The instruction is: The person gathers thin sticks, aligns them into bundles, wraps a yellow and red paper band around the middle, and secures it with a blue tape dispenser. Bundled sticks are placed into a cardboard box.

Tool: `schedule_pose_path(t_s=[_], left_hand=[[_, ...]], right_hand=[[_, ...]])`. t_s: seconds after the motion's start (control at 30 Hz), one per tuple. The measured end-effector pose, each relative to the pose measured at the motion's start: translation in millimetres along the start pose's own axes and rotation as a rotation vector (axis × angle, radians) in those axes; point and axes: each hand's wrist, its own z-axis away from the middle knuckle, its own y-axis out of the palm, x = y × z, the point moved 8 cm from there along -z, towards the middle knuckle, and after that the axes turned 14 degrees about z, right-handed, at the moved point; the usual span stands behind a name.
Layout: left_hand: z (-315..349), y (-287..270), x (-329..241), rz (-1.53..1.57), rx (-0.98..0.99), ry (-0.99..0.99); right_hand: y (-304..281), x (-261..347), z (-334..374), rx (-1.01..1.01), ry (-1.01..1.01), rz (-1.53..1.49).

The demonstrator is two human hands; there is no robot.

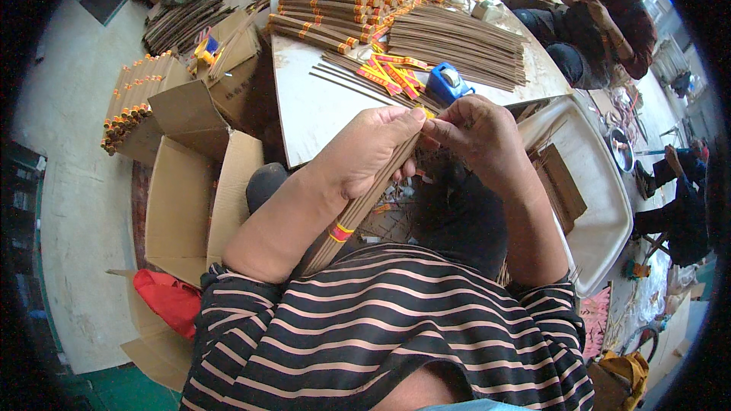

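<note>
My left hand (pixel 369 144) is closed around a bundle of brown incense sticks (pixel 358 211), which slants from my lap up to the right. A red and yellow paper band (pixel 341 233) circles the lower part of the bundle. At the upper end, the fingers of my right hand (pixel 483 137) pinch a yellow paper band (pixel 427 113), mostly covered by fingertips. Just beyond my hands, loose red and yellow paper strips (pixel 392 76) lie on the white table (pixel 297 118) beside a blue tape dispenser (pixel 448 82).
Banded incense bundles (pixel 327 4) are stacked at the table's far side, with loose sticks (pixel 457 42) to their right. An open cardboard box (pixel 179 198) stands at my left. A white tub (pixel 601 205) is at my right. Another person (pixel 609 23) sits at the far right.
</note>
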Motion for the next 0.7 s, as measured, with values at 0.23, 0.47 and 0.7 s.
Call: schedule_pose_path(t_s=[0.23, 0.47, 0.7], left_hand=[[4.1, -0.1, -1.0, 0.01, 0.018, 0.049], [9.0, 3.7, -3.8, 0.025, 0.025, 0.067], [15.8, 13.4, -3.8, 0.218, 0.161, 0.033]], right_hand=[[0.1, 3.4, 2.7, 0.013, 0.051, -0.013], [5.5, -6.4, 3.0, 0.026, 0.038, -0.117], [12.1, -5.5, 1.4, -0.02, -0.177, -0.497]])
